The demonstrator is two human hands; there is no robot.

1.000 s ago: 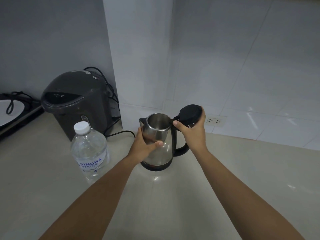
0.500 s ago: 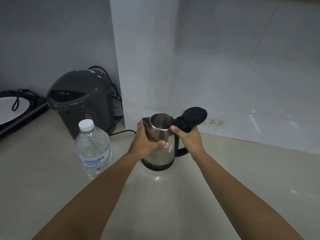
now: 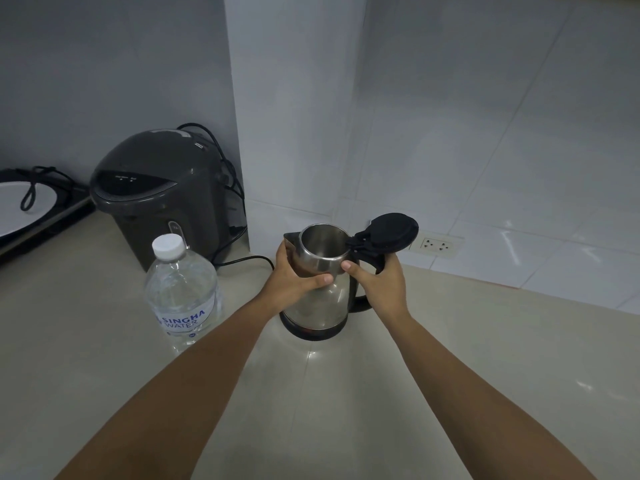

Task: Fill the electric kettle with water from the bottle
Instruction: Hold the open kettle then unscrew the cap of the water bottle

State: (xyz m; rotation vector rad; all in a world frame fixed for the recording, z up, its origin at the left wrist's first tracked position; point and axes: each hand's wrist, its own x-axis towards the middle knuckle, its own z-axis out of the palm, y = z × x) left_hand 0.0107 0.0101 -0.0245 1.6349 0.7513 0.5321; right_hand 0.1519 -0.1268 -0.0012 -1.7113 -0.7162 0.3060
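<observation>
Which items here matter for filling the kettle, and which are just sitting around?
In play: kettle, lid flipped open; capped water bottle; left hand on the kettle body; right hand at its handle.

Lying about: grey hot-water dispenser; its black cord; wall socket; white plate.

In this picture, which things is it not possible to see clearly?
Head view:
- Steel electric kettle: its inside bottom is shadowed, so any water is unknowable.
- Black kettle handle: mostly covered by the right hand.
- White plate: cut by the left edge.
- Clear water bottle: small label print unreadable.
</observation>
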